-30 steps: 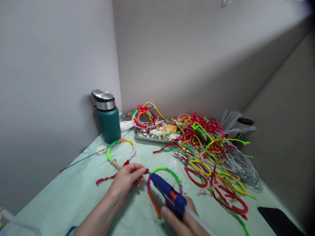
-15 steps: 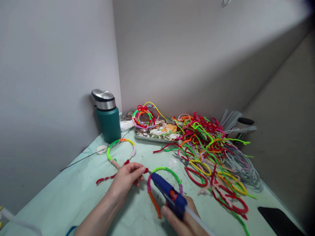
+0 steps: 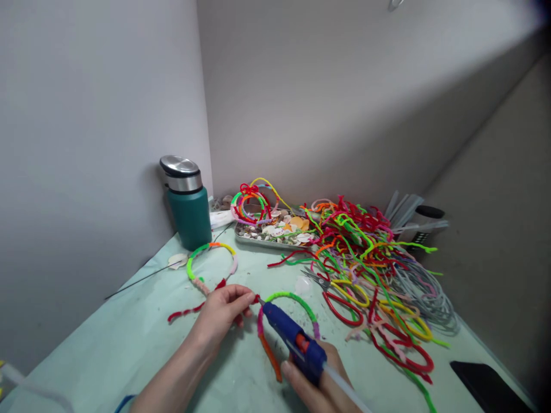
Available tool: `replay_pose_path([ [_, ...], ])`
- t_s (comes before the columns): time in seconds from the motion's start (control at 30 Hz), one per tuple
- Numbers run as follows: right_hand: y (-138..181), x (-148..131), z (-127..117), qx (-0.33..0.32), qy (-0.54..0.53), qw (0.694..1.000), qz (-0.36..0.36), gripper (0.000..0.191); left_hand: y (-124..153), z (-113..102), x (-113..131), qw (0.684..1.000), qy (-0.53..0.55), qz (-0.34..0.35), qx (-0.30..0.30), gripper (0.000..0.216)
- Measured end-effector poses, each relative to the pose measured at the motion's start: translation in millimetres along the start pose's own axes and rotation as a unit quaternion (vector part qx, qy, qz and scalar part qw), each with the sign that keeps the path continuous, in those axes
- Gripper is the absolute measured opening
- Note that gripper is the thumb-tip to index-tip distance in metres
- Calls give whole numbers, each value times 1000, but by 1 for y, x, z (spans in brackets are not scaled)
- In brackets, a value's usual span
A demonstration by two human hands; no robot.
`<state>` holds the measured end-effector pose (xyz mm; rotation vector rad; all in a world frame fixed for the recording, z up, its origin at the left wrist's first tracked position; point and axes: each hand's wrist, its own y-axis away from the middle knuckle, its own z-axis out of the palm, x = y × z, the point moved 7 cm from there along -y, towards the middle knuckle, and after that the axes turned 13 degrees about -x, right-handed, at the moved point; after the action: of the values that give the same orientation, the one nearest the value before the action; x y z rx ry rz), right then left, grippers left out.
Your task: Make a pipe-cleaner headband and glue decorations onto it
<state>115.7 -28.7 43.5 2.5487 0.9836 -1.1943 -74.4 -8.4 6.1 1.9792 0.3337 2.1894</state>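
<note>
1. A blue glue gun (image 3: pixel 293 335) with a red-orange trigger part is held by the right hand (image 3: pixel 321 373), fingers wrapped around its grip; any print on its side is too small to be read; a cloudy, smooth glue stick (image 3: pixel 344 387) is seen poking out of its back.
2. A bit of fuzzy red pipe cleaner (image 3: pixel 257 298) is pinched by the left hand (image 3: pixel 226 307), thumb and finger pressed together on it; the gun's thin tip is pointed right at it; whether they touch cannot be told.
3. A round, fuzzy hoop (image 3: pixel 279 295) of green and purple, with an orange tail, is laid on the pale green cloth (image 3: pixel 107 350), partly hidden by the gun; another bright hoop (image 3: pixel 232 252) is placed past the left hand.
4. A metal tray (image 3: pixel 275 245) is filled with bumpy shells (image 3: pixel 297 223); a teal bottle (image 3: pixel 189 218) with a shiny lid is stood beside it.
5. Scissors (image 3: pixel 321 279) are laid by a tangled, fluffy heap of pipe cleaners (image 3: pixel 357 229); grey wire (image 3: pixel 430 298) is looped nearby.
</note>
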Motion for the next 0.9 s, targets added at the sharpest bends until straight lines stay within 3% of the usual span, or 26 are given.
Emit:
replay_pose_path([
  [0.53,2,-2,1,18,62,998,-27,36,-3,-3,-3,1000,-8,18,4,31],
  [0.9,0,-3,-1,19,27,999,-20,37,-3,-3,-4,999,-29,16,0,31],
])
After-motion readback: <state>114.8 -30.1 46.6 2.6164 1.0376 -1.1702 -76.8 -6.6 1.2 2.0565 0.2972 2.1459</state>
